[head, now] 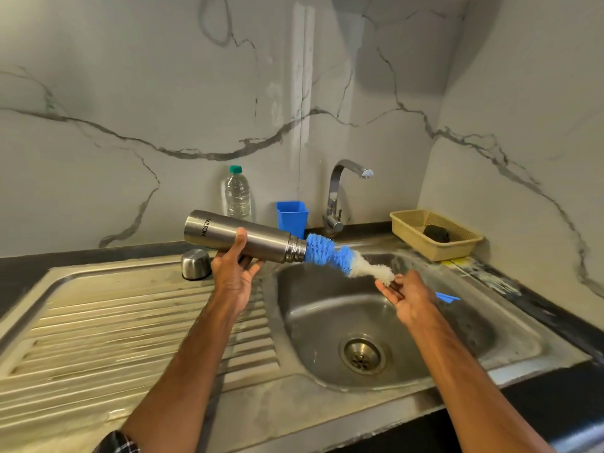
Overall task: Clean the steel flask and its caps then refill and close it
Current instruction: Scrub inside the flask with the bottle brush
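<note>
White, grey-veined marble walls [130,76] meet in a corner behind a dark counter [19,266] holding a steel sink [327,322].

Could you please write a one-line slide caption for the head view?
Left hand holds the flask over the sink while the right hand holds a brush at its mouth.

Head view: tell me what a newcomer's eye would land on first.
The steel flask, held sideways in the left hand at centre, with a blue-and-white brush poking from its mouth. The right hand pinches the brush's end over the sink. A steel cap sits on the draining board.
</note>
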Tool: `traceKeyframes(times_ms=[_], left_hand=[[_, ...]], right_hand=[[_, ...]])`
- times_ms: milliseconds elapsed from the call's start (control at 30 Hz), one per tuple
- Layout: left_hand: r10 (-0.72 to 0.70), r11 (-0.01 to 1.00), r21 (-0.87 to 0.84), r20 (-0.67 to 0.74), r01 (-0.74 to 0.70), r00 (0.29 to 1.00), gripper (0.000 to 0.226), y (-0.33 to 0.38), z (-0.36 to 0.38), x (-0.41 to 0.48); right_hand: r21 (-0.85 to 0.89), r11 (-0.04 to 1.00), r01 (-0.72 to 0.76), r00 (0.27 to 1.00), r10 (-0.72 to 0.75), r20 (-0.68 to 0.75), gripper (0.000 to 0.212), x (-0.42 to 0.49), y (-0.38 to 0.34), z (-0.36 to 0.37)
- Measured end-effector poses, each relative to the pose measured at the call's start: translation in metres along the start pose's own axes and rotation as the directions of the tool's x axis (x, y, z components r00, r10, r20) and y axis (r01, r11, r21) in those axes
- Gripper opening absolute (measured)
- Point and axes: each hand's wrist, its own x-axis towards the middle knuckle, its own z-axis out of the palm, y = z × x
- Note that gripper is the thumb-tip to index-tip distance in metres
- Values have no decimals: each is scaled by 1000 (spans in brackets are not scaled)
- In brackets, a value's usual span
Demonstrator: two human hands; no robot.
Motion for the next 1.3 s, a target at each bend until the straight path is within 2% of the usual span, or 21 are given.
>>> traceKeyframes(times_ms=[167,300,467,600,700,767,867,933,1033,1167,1233,1267,1300], left_hand=[[18,1000,10,-96,-17,995,62,-4,2,6],[21,999,34,-146,-16,989,65,-6,2,10],[21,986,165,-94,-6,995,46,-7,1,11],[21,994,105,-90,-12,996,63,-10,9,8],[47,997,69,-156,-37,987,45,-19,18,1],[33,993,116,-119,-20,992,45,-24,24,-4],[-11,980,197,-40,19,999,41,-27,32,-9],[-15,985,173,-42,22,999,41,-28,33,-9],[-13,989,145,-93,26,996,52,-33,31,-9],[18,987,162,-118,1,993,38,-30,24,-8],[46,985,173,-125,-24,991,32,-25,22,-7],[57,984,176,-135,-32,989,32,-23,20,-7],[68,983,180,-146,-41,987,31,-21,18,-6]], right_hand=[[-37,998,-56,996,59,69,17,-4,5,3],[-33,999,-13,998,15,57,13,-5,12,8],[-50,996,77,996,-75,39,10,-9,18,13],[53,994,94,995,-96,25,11,-17,23,17],[107,982,154,987,-158,33,4,-23,31,22],[84,987,136,985,-144,90,9,-27,34,26],[52,992,116,985,-122,121,4,-29,34,29],[63,991,119,984,-126,124,12,-29,33,26],[47,991,128,981,-133,143,25,-32,33,25],[-68,996,60,980,-46,194,22,-32,37,26],[-257,965,54,955,25,295,29,-34,33,23],[-391,913,117,936,31,351,38,-34,30,21],[-525,815,244,915,-13,404,42,-33,27,19]])
